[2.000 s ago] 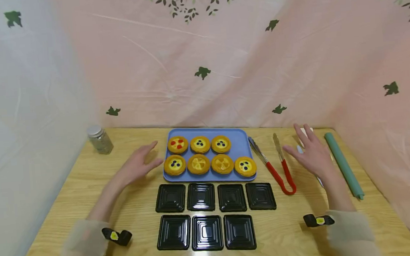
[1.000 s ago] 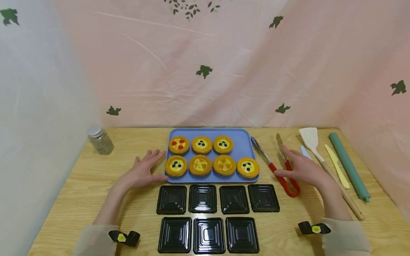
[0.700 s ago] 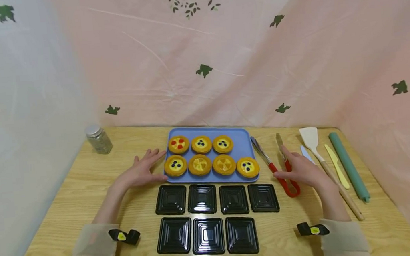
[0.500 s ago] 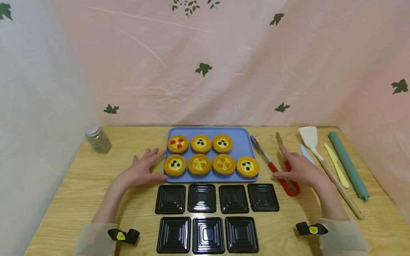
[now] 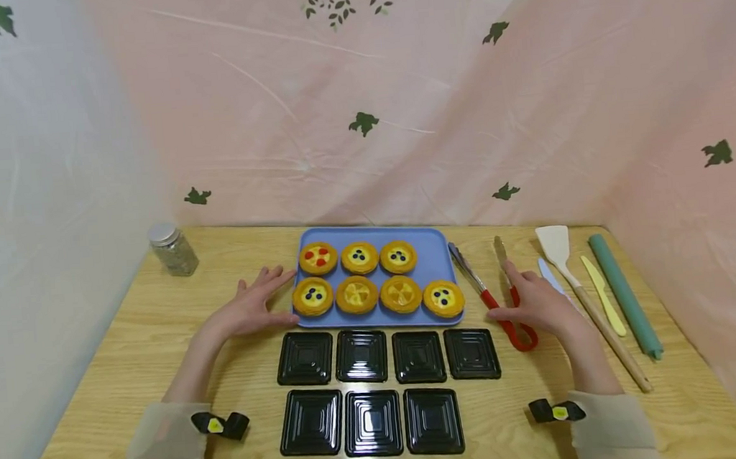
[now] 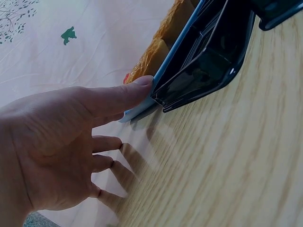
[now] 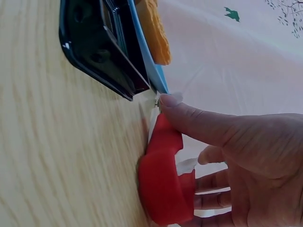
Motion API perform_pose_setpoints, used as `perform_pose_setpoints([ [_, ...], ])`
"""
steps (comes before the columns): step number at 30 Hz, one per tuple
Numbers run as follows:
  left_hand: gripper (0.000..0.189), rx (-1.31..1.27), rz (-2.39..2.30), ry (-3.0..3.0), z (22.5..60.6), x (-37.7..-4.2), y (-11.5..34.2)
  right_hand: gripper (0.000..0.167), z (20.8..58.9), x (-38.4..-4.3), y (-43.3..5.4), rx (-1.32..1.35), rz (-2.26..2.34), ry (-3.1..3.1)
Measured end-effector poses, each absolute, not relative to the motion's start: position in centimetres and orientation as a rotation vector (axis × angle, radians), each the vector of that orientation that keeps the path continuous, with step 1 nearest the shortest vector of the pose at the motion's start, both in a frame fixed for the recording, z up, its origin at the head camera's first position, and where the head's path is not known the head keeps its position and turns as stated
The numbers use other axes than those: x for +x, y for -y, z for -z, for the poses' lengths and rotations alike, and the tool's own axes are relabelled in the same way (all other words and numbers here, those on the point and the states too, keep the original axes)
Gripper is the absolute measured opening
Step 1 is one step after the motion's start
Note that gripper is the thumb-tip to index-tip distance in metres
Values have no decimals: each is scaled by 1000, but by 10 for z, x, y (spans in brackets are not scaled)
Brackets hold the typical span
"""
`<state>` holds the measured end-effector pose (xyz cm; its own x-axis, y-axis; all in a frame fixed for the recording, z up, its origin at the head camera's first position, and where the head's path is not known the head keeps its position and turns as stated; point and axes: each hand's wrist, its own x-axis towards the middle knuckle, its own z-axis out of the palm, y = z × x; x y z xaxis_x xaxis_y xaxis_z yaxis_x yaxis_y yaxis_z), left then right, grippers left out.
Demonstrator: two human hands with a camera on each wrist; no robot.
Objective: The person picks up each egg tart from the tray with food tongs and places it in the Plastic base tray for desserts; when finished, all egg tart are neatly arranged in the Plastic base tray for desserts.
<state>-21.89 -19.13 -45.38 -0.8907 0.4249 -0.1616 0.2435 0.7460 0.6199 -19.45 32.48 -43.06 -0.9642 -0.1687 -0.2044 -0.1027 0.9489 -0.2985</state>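
At the left rim of the blue tray [image 5: 430,246], my left hand [image 5: 251,307] lies with fingers spread. Its thumb meets the tray's near corner in the left wrist view, beside a black square container [image 6: 208,61]. Several round tarts [image 5: 356,295], topped with berry or fruit pieces, sit on the tray. My right hand [image 5: 536,303] is over the red-handled tongs [image 5: 524,340], which stand spread on the table. The thumb is at one red handle [image 7: 165,137] and the loosely extended fingers are by the other arm; the tongs are not squeezed.
Two rows of black square containers [image 5: 361,356] lie in front of the tray. Right of the tongs are a white spatula [image 5: 556,245], a blue knife [image 5: 548,274], a yellow knife [image 5: 603,296] and a green rolling pin [image 5: 626,295]. A lidded jar [image 5: 174,252] stands back left.
Both hands have come down since two seconds ago: the left to the tray's edge, the right leftward onto the tongs, uncovering the spatula and knives. Over the last second they have stayed nearly still.
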Motion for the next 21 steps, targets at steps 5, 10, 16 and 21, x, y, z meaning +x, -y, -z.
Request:
perform_pose_setpoints([
  [5,93,510,-867,-2652,456,-219,191,120,434,-195,-321,-177,412,-2878],
  [10,93,500,-876,-2642,456,-220,191,121,434,-196,-320,-164,412,-2869],
  [16,93,501,-878,-2644,455,-219,190,122,434,-197,-320,-136,439,-2841],
  [21,93,508,-887,-2645,454,-218,190,123,434,-197,-321,-121,477,-2829],
])
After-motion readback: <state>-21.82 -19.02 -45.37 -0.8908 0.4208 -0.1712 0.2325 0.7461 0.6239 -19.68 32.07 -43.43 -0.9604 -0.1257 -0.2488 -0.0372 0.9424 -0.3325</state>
